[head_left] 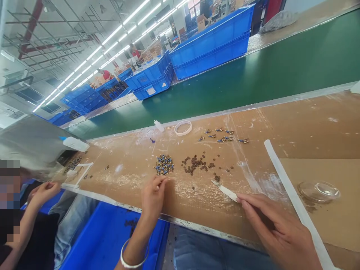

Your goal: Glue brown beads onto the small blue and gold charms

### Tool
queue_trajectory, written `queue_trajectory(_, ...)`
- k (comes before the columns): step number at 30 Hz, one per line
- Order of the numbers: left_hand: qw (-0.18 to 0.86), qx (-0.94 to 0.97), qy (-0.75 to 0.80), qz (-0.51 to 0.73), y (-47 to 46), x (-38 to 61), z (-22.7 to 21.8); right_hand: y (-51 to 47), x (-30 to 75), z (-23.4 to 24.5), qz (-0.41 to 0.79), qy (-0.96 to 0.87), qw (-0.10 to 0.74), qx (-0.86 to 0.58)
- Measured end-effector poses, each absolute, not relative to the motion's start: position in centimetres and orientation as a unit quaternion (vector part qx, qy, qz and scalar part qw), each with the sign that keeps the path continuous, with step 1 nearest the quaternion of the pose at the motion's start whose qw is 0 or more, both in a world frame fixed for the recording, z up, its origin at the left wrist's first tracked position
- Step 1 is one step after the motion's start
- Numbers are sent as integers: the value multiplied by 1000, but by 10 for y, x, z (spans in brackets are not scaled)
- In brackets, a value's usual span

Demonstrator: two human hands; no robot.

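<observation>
My left hand (153, 197) is closed, thumb and fingertips pressed together, just in front of a pile of small blue and gold metal parts (164, 165). Whatever the pinch may hold is too small to make out. Between the thumb and fingers of my right hand (277, 225) is a slim white-handled tool (229, 193) with a thin metallic tip. That tip points left, close to a few small brown rings (216, 177). A larger scatter of brown rings (197, 164) lies between the pile and the tool. Behind it, several blue and gold parts (221, 135) lie spaced apart.
A tape roll (183, 128) and a small white bottle (159, 126) stand along the back edge. A clear dish (319, 192) lies right of a white tape strip (292, 195). Beyond runs a green conveyor (213, 90) with blue crates (210, 45). A co-worker's hand (46, 193) is at left.
</observation>
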State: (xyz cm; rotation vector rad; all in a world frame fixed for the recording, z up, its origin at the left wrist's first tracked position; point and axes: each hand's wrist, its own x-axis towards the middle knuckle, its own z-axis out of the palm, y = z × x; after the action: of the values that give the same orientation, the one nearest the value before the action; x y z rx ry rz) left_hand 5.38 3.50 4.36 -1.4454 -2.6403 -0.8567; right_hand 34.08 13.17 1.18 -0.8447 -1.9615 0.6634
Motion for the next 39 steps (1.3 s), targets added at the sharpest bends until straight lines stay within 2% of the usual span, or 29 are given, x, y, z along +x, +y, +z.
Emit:
queue_trajectory(4, 40, -357, -898, -254, 24, 21, 42, 134, 341, 11, 230, -803, 439, -331)
queue_trajectory(11, 14, -380, -892, -244, 33, 11, 32, 136, 343, -4, 205, -811, 439, -328)
queue_trajectory(17, 39, -384, -882, -272, 26, 27, 41, 138, 342, -3, 208, -805, 455, -319)
queue_trajectory(19, 1, -381, -862, -335, 26, 46, 47, 139, 339, 2, 203, -807, 462, -308)
queue_trajectory(22, -116, -396, -792, -451, 40, 87, 58, 140, 334, 9, 217, -791, 483, -305)
queue_trajectory(25, -229, -442, -725, -476, 66, 130, 73, 137, 332, 13, 249, -764, 511, -303)
queue_trajectory(29, -275, -548, -665, -428, 109, 177, 92, 134, 336, 14, 304, -737, 515, -316)
queue_trajectory(35, -228, -670, -636, -306, 164, 240, 103, 131, 338, 9, 340, -714, 522, -320)
queue_trajectory(39, -193, -725, -611, -252, 188, 264, 99, 133, 336, 7, 324, -722, 517, -327)
